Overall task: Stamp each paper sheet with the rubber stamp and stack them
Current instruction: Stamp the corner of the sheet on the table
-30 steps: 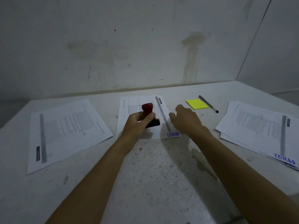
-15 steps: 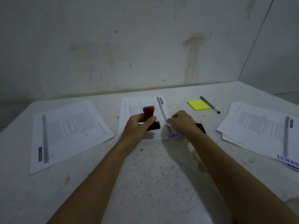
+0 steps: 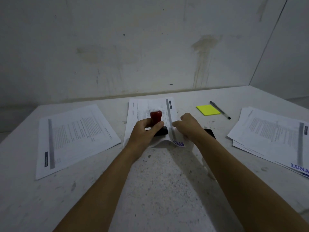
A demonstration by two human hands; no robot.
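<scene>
At centre, left hand [image 3: 147, 129] grips stamp [image 3: 156, 117].

stamped stack [image 3: 274, 136] cropped right, ink pad [image 3: 209, 132] half hidden

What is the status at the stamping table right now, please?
Left hand grips rubber stamp. Right hand pinches stamped centre sheet, right edge lifted. Stamped stack to the right; path looks clear.

Paper groups: three [image 3: 73, 138] [image 3: 150, 106] [image 3: 274, 131]; stamp [image 3: 156, 116], sticky pad [image 3: 208, 110], pen [image 3: 219, 110]: one each.
</scene>
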